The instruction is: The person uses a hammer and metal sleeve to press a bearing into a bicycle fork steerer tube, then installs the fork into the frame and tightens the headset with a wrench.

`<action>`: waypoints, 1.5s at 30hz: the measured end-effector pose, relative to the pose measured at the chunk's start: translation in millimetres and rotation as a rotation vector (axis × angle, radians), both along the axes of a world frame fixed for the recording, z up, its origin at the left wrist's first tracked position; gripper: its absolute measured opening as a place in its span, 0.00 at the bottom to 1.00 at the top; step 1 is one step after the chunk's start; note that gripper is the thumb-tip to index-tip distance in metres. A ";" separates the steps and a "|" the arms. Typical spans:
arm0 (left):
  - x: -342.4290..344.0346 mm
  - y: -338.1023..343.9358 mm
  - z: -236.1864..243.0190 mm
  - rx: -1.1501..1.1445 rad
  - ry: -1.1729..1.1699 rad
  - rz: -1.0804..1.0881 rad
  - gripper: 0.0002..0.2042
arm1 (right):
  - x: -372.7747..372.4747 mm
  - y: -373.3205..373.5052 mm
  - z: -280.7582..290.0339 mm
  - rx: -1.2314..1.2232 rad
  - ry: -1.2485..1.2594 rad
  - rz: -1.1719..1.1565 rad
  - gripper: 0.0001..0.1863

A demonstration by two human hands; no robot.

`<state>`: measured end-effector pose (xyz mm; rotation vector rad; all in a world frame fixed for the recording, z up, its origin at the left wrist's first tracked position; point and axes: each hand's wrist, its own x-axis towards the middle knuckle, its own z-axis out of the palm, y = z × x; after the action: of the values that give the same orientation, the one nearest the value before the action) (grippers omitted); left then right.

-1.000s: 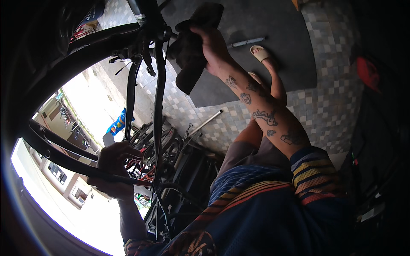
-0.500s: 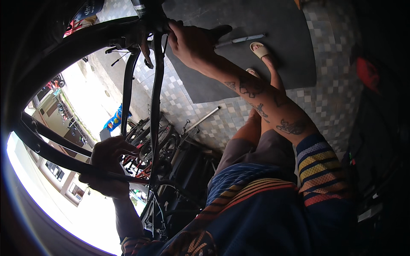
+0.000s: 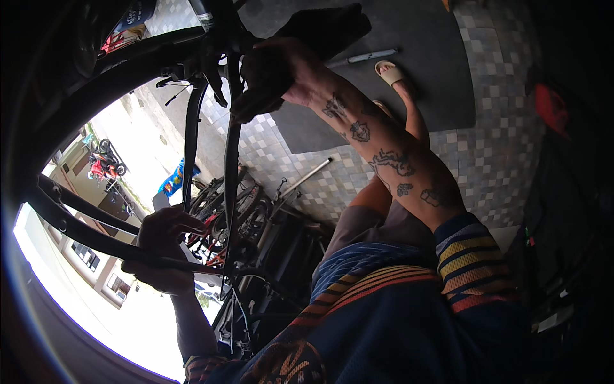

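Note:
A black bicycle frame (image 3: pixel 86 238) fills the left side, its tubes running from the upper middle down to the lower left. My left hand (image 3: pixel 165 246) is closed around one of its lower thin tubes. At the upper middle, my right hand (image 3: pixel 299 69) holds a dark cloth (image 3: pixel 263 77) against the frame where several tubes meet. Part of the cloth drapes over a tube, and another part sticks out beyond the hand to the right. The right fingers are mostly hidden by the cloth and shadow.
Below the frame lie a dark mat (image 3: pixel 422 83) and a checkered tile floor (image 3: pixel 499 83). A grey rod (image 3: pixel 364 57) rests on the mat by my sandalled foot (image 3: pixel 389 73). Several bicycles (image 3: pixel 217 211) stand beyond the frame. A red object (image 3: pixel 551 112) is at the right.
My right hand has turned so the inner forearm shows, and the dark cloth now spreads over the tube junction. The left hand keeps its grip on the tube.

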<state>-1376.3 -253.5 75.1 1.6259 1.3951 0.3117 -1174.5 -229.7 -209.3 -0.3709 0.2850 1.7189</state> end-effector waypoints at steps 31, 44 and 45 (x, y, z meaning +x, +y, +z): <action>0.7 -1.5 2.4 -0.067 0.023 0.049 0.64 | 14.9 44.7 -21.6 -0.096 -1.159 0.365 0.17; 6.8 -6.2 6.7 -0.028 0.079 0.089 0.64 | 31.1 -28.1 -15.7 0.151 -1.591 -0.287 0.13; 5.7 -6.6 6.6 -0.034 0.075 0.100 0.65 | 32.3 -20.5 -21.7 0.242 -1.774 -0.291 0.15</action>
<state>-1370.6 -260.0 81.7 1.5571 1.5338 0.2868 -1142.3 -250.2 -231.0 -1.3840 -1.0828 0.6296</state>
